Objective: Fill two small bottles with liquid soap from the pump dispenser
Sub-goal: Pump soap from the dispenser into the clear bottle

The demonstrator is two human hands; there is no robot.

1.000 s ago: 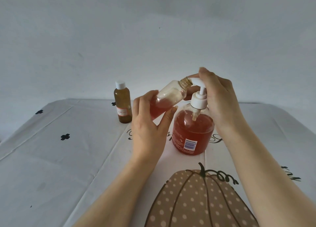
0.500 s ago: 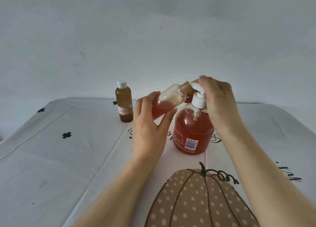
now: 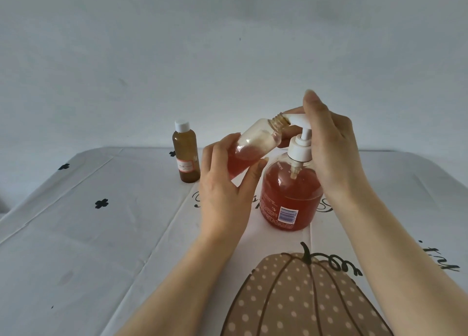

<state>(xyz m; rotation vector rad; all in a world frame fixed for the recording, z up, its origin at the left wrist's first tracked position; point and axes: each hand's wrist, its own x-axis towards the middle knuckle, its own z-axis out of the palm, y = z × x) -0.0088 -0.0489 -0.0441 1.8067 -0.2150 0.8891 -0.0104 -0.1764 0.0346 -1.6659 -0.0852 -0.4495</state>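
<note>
Light soft, flat, cool-grey, rather dim. Shadows faint, diffuse on bench (image 3: 76, 234). Wide-angle bend curves bench far edge. Centre sharp; raised fingertip of right hand (image 3: 334, 145) slightly soft.

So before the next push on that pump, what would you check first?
1. Mouth of the small bottle against the spout: ok, they meet.
2. Left hand gripping the small bottle: ok, fingers and thumb wrap its lower half.
3. Room left in it: ok, the upper part is empty.
4. Right hand holding the pump head: ok.
5. Dispenser upright on the tablecloth: ok.
6. Brown capped bottle already filled: cannot tell.
</note>
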